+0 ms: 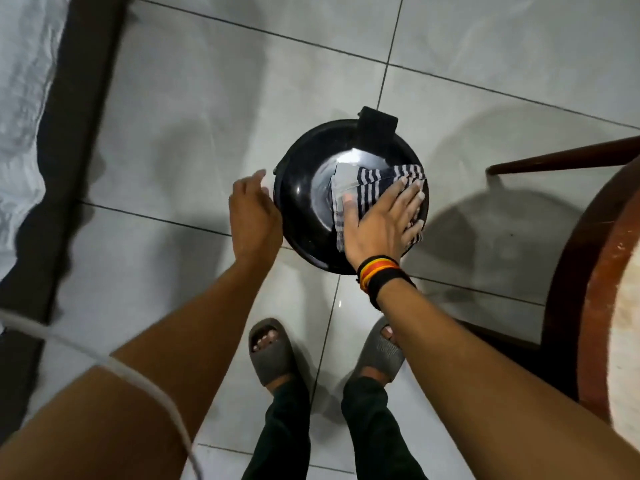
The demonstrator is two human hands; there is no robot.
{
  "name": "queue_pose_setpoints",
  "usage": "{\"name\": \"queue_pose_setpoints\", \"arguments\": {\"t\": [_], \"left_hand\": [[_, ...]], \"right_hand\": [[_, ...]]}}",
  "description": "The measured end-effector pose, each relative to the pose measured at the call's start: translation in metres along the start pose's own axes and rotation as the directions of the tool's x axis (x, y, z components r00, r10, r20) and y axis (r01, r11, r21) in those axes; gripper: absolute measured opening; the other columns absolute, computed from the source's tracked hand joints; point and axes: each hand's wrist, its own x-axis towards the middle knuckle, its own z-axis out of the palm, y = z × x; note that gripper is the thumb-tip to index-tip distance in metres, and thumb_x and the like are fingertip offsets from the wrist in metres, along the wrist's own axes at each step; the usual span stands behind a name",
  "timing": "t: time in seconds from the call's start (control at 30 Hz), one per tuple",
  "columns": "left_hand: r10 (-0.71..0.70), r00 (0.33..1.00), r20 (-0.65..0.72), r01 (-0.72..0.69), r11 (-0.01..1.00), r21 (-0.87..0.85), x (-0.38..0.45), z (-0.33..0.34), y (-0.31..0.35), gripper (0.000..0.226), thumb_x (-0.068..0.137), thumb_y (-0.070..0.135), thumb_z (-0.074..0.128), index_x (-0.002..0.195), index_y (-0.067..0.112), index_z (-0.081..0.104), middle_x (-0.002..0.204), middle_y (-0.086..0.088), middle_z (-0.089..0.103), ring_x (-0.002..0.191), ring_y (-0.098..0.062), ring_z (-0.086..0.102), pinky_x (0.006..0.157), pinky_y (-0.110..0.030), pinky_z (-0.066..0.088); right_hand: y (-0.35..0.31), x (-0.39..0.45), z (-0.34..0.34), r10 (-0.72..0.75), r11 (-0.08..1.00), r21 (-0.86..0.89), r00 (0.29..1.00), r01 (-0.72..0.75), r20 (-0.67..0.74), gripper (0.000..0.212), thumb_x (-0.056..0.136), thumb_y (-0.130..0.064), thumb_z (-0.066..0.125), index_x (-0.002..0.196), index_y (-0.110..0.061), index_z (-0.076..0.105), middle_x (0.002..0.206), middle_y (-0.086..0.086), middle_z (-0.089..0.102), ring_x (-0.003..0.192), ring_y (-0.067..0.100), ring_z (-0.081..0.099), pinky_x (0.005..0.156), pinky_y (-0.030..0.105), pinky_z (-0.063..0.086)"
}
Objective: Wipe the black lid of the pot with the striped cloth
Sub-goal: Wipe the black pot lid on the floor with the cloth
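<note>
A round pot with a glossy black lid (304, 199) stands on the tiled floor in front of my feet. The striped cloth (367, 183), white with dark blue stripes, lies folded on the right half of the lid. My right hand (381, 220) lies flat on the cloth with fingers spread, pressing it against the lid. My left hand (252, 213) is beside the pot's left edge, fingers apart, holding nothing; I cannot tell whether it touches the pot. A black hinge block (377, 128) sits at the lid's far rim.
A round wooden table (588, 271) with a dark rim stands close on the right, one leg reaching out behind the pot. A dark mat with white fabric (24, 116) runs along the left. A white cord (104, 358) crosses my left arm. My sandalled feet (273, 351) stand just below the pot.
</note>
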Motion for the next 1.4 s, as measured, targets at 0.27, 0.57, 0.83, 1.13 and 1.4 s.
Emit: {"name": "queue_pose_setpoints", "arguments": {"t": [0.27, 0.57, 0.83, 1.13, 1.4], "left_hand": [[0.418, 0.803, 0.424, -0.530, 0.827, 0.187, 0.073, 0.022, 0.003, 0.057, 0.109, 0.007, 0.039, 0.164, 0.013, 0.028, 0.171, -0.008, 0.027, 0.158, -0.029, 0.026, 0.123, -0.045, 0.032], [0.455, 0.828, 0.329, -0.482, 0.876, 0.001, 0.066, 0.026, -0.022, 0.056, 0.109, 0.015, 0.040, 0.163, 0.027, 0.032, 0.163, 0.003, 0.045, 0.148, -0.020, 0.044, 0.119, -0.034, 0.039], [0.432, 0.853, 0.293, -0.447, 0.895, -0.018, 0.062, 0.034, -0.025, 0.062, 0.106, 0.010, 0.041, 0.164, 0.026, 0.028, 0.163, 0.000, 0.045, 0.145, -0.024, 0.048, 0.115, -0.036, 0.045], [0.303, 0.932, 0.198, -0.320, 0.946, 0.056, 0.049, 0.048, -0.019, 0.037, 0.103, 0.013, 0.037, 0.130, 0.011, 0.061, 0.132, -0.012, 0.064, 0.120, -0.031, 0.058, 0.103, -0.047, 0.053], [0.336, 0.905, 0.262, -0.401, 0.878, 0.260, 0.052, 0.049, -0.018, 0.059, 0.108, 0.025, 0.044, 0.164, 0.028, 0.025, 0.146, -0.003, 0.062, 0.151, -0.038, 0.038, 0.108, -0.053, 0.049]], "right_hand": [[0.020, 0.002, 0.030, -0.130, 0.974, -0.201, 0.982, 0.101, -0.135, 0.083, 0.102, -0.058, 0.028, 0.160, -0.004, 0.004, 0.170, 0.021, -0.001, 0.158, 0.036, 0.000, 0.125, 0.060, 0.010], [0.009, 0.033, 0.023, 0.002, 0.996, -0.083, 0.980, -0.019, -0.200, 0.095, 0.093, -0.072, 0.030, 0.160, -0.007, 0.012, 0.169, 0.019, 0.012, 0.157, 0.035, 0.011, 0.125, 0.061, 0.011], [-0.032, 0.095, 0.022, -0.184, 0.970, -0.198, 0.960, 0.142, -0.211, 0.070, 0.102, -0.054, 0.032, 0.157, -0.011, 0.029, 0.165, 0.015, 0.029, 0.154, 0.032, 0.023, 0.125, 0.058, 0.011], [-0.054, 0.091, 0.027, -0.673, 0.654, -0.351, 0.727, 0.670, 0.132, 0.053, 0.105, -0.040, 0.028, 0.151, -0.018, 0.042, 0.161, 0.006, 0.039, 0.154, 0.028, 0.025, 0.126, 0.056, 0.010], [-0.023, 0.118, -0.001, -0.533, 0.798, -0.319, 0.846, 0.511, 0.022, 0.052, 0.106, -0.039, 0.026, 0.153, -0.021, 0.037, 0.165, -0.002, 0.032, 0.156, 0.024, 0.021, 0.126, 0.058, 0.006]]}}
